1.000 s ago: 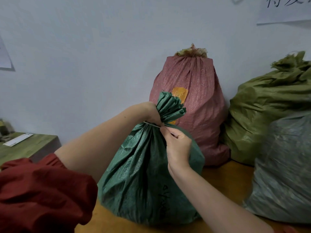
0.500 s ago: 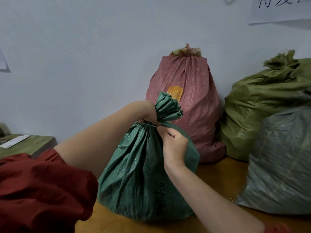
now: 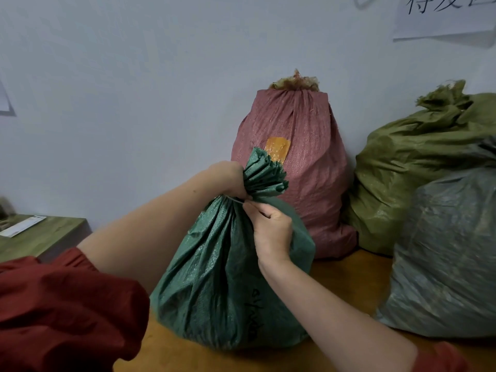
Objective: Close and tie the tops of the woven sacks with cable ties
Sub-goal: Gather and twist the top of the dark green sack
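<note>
From the head camera, the green sack (image 3: 220, 277) stands upright on a wooden table (image 3: 346, 277), its top gathered into a pleated neck that fans out above. The left hand (image 3: 228, 181) comes in from the sack's left and grips that neck, fingers curled round the bunched fabric. A thin pale cable tie (image 3: 234, 200) runs across the neck just under the left hand. The right hand (image 3: 271, 226) lies against the sack's upper right side, fingers curled, pinching the cable tie's end at the neck. A red sleeve (image 3: 61, 312) covers the left upper arm, to the lower left of the sack.

Directly behind the green sack a red sack (image 3: 303, 167) with an orange patch (image 3: 277, 149) stands against the wall (image 3: 134, 89), its top closed. Right of the green sack sit an olive sack (image 3: 418, 167) and, nearer the camera, a grey-green sack (image 3: 451, 251). Far left of the green sack is a green bench (image 3: 45, 234) with a white strip (image 3: 22, 226) lying on it.
</note>
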